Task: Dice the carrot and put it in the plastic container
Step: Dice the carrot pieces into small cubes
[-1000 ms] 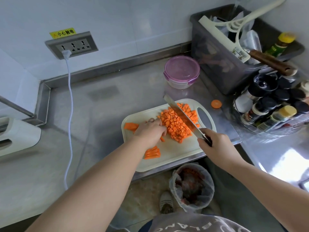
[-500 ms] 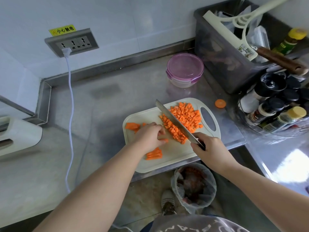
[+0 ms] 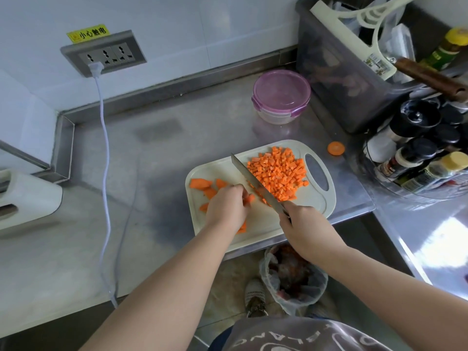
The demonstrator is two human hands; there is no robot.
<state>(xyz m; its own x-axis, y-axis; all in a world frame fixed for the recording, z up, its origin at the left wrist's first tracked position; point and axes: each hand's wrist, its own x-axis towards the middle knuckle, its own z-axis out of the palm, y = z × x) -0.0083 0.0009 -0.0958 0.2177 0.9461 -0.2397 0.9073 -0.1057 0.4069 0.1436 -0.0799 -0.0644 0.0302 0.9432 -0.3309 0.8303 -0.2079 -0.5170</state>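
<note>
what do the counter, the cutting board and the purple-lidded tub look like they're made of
Counter: likely stainless steel, brushed, with soft blurred reflections and a folded metal upstand. Cutting board: probably plastic, matte off-white, with a moulded handle slot. Tub: plastic by the look, a translucent purple lid with clip latches on a clear base.

A yellow sticker [image 3: 88, 33] above the wall socket panel [image 3: 103, 58] reads "小心触电". White letters on the grey garment [image 3: 291, 335] at the bottom edge, seen upside down, show "LANC". The spice bottle labels [image 3: 415, 173] are too small to read.
</note>
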